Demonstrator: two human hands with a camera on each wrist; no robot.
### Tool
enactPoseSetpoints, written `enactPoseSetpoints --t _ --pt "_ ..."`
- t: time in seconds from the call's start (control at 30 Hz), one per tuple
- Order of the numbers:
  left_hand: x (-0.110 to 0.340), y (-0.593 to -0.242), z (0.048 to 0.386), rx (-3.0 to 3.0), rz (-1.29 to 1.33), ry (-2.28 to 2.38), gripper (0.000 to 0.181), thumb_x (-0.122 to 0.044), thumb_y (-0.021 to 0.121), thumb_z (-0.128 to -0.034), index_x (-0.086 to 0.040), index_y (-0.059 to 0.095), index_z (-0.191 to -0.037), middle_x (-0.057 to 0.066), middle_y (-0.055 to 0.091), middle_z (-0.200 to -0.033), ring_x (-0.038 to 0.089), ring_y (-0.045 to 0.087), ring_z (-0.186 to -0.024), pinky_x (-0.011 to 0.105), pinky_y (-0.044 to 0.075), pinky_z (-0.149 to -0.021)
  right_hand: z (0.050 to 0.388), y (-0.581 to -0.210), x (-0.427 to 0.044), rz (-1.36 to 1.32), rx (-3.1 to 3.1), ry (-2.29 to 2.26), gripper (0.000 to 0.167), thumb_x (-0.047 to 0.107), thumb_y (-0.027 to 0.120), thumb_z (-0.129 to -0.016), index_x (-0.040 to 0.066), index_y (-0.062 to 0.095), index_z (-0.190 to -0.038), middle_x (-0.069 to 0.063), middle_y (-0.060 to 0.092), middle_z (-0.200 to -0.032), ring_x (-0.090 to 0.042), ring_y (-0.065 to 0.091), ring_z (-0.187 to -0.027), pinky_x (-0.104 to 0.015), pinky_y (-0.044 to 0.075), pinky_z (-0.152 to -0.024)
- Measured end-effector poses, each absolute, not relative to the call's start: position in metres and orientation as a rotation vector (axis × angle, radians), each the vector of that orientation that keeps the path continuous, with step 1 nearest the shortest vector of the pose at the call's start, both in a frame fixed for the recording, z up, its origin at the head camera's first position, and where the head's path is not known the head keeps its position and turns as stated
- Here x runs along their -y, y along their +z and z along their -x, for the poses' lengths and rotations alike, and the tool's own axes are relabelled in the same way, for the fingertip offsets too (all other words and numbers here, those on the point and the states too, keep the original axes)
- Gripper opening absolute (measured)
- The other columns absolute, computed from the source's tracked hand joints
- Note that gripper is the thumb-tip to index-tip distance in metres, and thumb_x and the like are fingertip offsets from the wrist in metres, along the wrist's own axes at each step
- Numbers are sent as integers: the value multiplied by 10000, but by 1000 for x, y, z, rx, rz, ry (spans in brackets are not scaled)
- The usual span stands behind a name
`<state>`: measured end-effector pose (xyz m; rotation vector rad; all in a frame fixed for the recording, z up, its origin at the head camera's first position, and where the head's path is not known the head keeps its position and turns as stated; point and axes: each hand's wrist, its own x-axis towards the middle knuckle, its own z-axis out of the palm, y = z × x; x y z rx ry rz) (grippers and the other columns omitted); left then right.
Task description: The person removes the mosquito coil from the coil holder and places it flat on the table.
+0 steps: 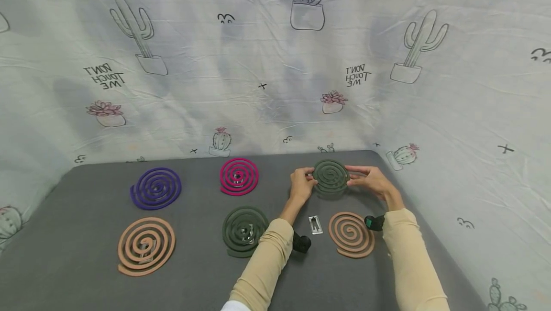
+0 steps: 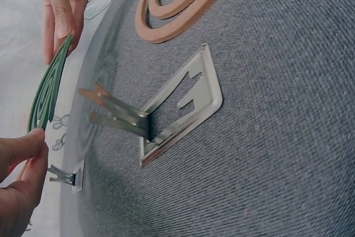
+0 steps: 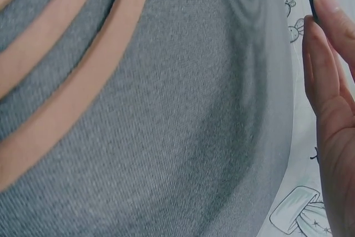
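Left hand [image 1: 302, 185] and right hand [image 1: 373, 181] pinch a green coil [image 1: 330, 175] aloft.

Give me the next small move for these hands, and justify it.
I'd probably lower the held green coil onto the farther metal stand: the left hand and right hand hold it by opposite edges above the table, and that stand's prongs appear bare in the left wrist view.

In my fingers [image 2: 34, 162], the green mosquito coil [image 1: 330, 173] looks matt and smooth. One coil stand [image 2: 204, 97] is of thin, shiny metal. The grey surface [image 2: 277, 137] shows matt, ribbed cloth; the backdrop [image 1: 258, 38] looks like wrinkled fabric.
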<state>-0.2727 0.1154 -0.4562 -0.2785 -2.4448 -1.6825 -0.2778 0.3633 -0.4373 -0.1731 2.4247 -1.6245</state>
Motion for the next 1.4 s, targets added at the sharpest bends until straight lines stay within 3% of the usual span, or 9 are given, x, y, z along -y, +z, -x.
enactPoseSetpoints --t 0.5,0.77,1.0,1.1,1.23,1.4 --pt "-122 -459 271 2428 312 -1739 308 185 750 -926 161 731 -1233 324 753 -1209 424 790 -1054 378 694 -833 276 -440 -372 182 -2449 -1613 649 -38 753 -989 -157 463 -1557 -382 398 -1645 -549 481 -1487 -206 618 -996" --pt "-128 -462 270 2449 295 -1706 321 168 782 -912 142 731 -1228 294 761 -1201 378 806 -1009 313 685 -783 275 -441 -375 170 -2453 -1618 635 -41 755 -982 -163 481 -1542 -374 416 -1635 -472 555 -1465 -185 612 -981" --pt "-132 -468 271 2454 280 -1713 333 178 803 -886 149 718 -1207 295 757 -1172 379 805 -982 307 683 -787 273 -441 -380 155 -2398 -1599 653 -34 740 -1007 -139 440 -1578 -357 360 -1680 -172 691 -1340 -223 624 -1002" --pt "-132 -470 271 2460 253 -1720 347 185 820 -864 151 719 -1194 291 758 -1159 369 807 -962 297 681 -787 274 -441 -381 167 -2373 -1582 663 -43 726 -1012 -143 415 -1589 -362 325 -1695 -304 644 -1415 -243 630 -1006" --pt "-133 -471 270 2476 242 -1714 357 181 828 -858 152 723 -1198 294 754 -1170 367 808 -959 294 681 -787 276 -442 -381 179 -2362 -1550 673 -69 714 -1008 -158 390 -1592 -360 295 -1702 -547 401 -1542 -241 627 -1010" --pt "-134 -470 269 2495 248 -1708 361 172 825 -865 151 728 -1212 300 756 -1196 365 808 -973 293 679 -783 275 -447 -383 160 -2360 -1550 671 -95 718 -993 -178 393 -1575 -355 303 -1689 -571 345 -1558 -229 623 -1009"
